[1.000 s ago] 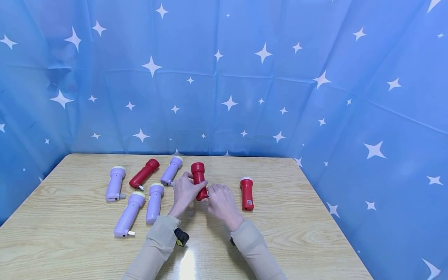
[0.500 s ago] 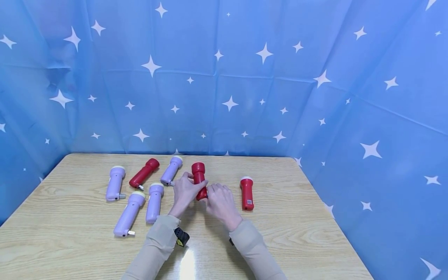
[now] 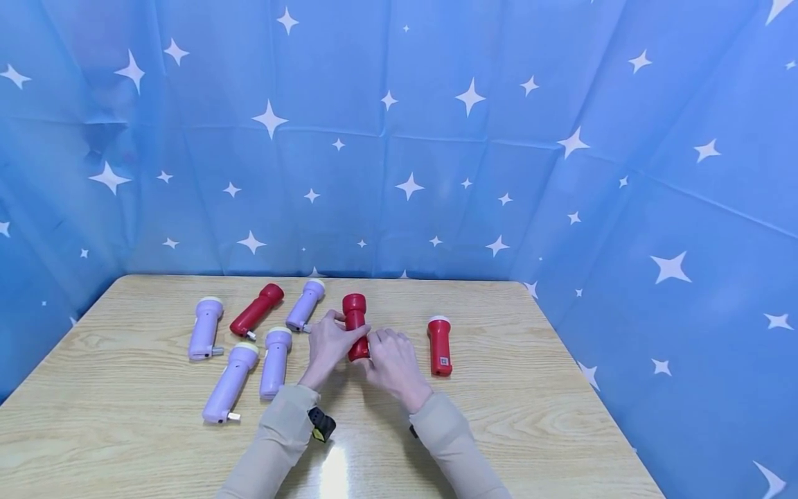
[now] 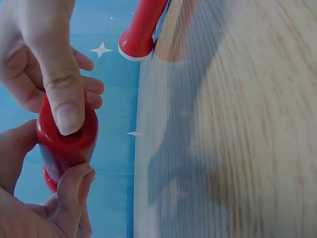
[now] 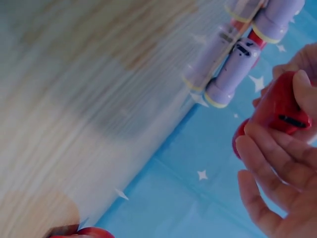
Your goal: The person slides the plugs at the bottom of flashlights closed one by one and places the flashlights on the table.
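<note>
My left hand [image 3: 327, 343] grips a red flashlight [image 3: 355, 313], its thumb and fingers on either side of the body. The lens end points away from me, toward the blue cloth. Beside the near end is my right hand [image 3: 394, 360]. In the left wrist view its thumb presses on the recess in the end of the red flashlight [image 4: 54, 156]. Its other fingers [image 5: 267, 163] lie loosely spread in the right wrist view, fingertips against the body. A dark slot shows on the red flashlight [image 5: 272, 109] there. Part of the near end is hidden by the hands.
Left of my hands lie several purple flashlights [image 3: 274, 364], some with metal prongs out, and a red flashlight [image 3: 257, 310]. Another red flashlight [image 3: 440, 346] with a white rim lies to the right. Blue starry cloth [image 3: 386, 173] hangs behind the wooden table [image 3: 530, 416].
The held red flashlight has shifted very slightly toward me and straightened a little. The right thumb shows slightly more below its near end. The flashlights on the table stay put.
</note>
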`<state>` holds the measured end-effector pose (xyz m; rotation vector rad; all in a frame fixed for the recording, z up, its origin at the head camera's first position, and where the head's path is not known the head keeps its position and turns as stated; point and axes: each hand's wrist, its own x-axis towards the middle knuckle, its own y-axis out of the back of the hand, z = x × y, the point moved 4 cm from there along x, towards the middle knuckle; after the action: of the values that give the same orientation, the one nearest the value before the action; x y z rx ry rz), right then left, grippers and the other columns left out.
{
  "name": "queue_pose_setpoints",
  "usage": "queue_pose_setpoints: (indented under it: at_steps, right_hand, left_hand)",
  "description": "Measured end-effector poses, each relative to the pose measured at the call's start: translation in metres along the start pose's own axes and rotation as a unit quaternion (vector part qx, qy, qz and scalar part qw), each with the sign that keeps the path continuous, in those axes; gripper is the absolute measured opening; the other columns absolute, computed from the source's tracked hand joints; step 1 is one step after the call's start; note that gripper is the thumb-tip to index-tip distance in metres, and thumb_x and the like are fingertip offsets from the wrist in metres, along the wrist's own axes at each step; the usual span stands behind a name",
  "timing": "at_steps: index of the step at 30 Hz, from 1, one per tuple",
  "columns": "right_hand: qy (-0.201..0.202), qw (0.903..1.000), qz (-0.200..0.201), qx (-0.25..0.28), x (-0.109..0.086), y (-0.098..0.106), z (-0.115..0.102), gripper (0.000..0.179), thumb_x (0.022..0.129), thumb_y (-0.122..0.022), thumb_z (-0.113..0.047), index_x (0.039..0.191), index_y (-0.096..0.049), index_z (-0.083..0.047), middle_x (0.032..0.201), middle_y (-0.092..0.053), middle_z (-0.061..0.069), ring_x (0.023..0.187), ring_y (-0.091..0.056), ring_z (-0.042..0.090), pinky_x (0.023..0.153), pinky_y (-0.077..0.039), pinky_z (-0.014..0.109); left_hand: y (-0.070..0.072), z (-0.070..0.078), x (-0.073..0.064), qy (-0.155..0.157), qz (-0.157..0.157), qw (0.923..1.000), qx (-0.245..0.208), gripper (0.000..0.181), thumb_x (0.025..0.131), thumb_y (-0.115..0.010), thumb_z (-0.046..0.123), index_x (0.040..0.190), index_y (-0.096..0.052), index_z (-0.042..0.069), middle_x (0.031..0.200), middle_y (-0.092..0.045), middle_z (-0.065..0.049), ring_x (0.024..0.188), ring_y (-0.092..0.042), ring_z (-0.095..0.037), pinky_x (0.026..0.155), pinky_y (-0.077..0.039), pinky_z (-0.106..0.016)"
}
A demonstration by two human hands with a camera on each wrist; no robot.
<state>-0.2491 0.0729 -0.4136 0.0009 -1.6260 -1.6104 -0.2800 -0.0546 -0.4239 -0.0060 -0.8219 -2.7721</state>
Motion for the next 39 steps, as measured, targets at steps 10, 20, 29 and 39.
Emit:
queue_pose_setpoints:
  at_steps: [10, 20, 29, 39]
  right_hand:
    - [-0.002, 0.9937, -0.097, 0.056, -0.004, -0.002, 0.019, 0.049, 0.081, -0.070, -0.044, 0.113, -0.061, -0.008, 0.103, -0.069, 0.005, 0.096, -0.066, 0.023, 0.086, -0.054, 0.037]
    - [-0.125, 0.9828, -0.116, 0.071, -0.015, 0.004, 0.065, 0.052, 0.080, -0.075, -0.032, 0.119, -0.059, -0.002, 0.120, -0.061, 0.016, 0.110, -0.057, 0.035, 0.090, -0.049, 0.048]
    - [-0.244, 0.9536, -0.176, 0.014, -0.030, 0.004, 0.090, 0.055, 0.080, -0.074, -0.029, 0.117, -0.056, 0.007, 0.111, -0.056, 0.025, 0.091, -0.058, 0.039, 0.076, -0.052, 0.047]
    - [-0.279, 0.9358, -0.213, 0.038, -0.037, -0.001, 0.100, 0.055, 0.081, -0.074, -0.022, 0.122, -0.053, 0.007, 0.113, -0.053, 0.024, 0.084, -0.060, 0.035, 0.066, -0.055, 0.046]
  left_hand:
    - [-0.008, -0.002, 0.000, 0.019, -0.037, 0.9987, -0.030, 0.048, 0.077, -0.074, 0.036, 0.103, -0.056, 0.001, 0.092, -0.069, -0.018, 0.070, -0.064, -0.020, 0.055, -0.046, -0.022]
    - [-0.017, 0.002, 0.001, 0.031, -0.049, 0.9978, -0.031, 0.048, 0.076, -0.076, 0.036, 0.103, -0.057, 0.001, 0.092, -0.067, -0.016, 0.070, -0.061, -0.019, 0.055, -0.042, -0.022]
    - [-0.040, 0.008, 0.001, 0.022, -0.086, 0.9959, -0.016, 0.045, 0.076, -0.077, 0.034, 0.099, -0.057, 0.000, 0.092, -0.068, -0.015, 0.074, -0.062, -0.020, 0.061, -0.050, -0.028]
    - [-0.073, 0.024, -0.003, -0.011, -0.118, 0.9928, 0.020, 0.042, 0.076, -0.078, 0.031, 0.094, -0.057, 0.000, 0.082, -0.063, -0.012, 0.067, -0.057, -0.018, 0.057, -0.044, -0.025]
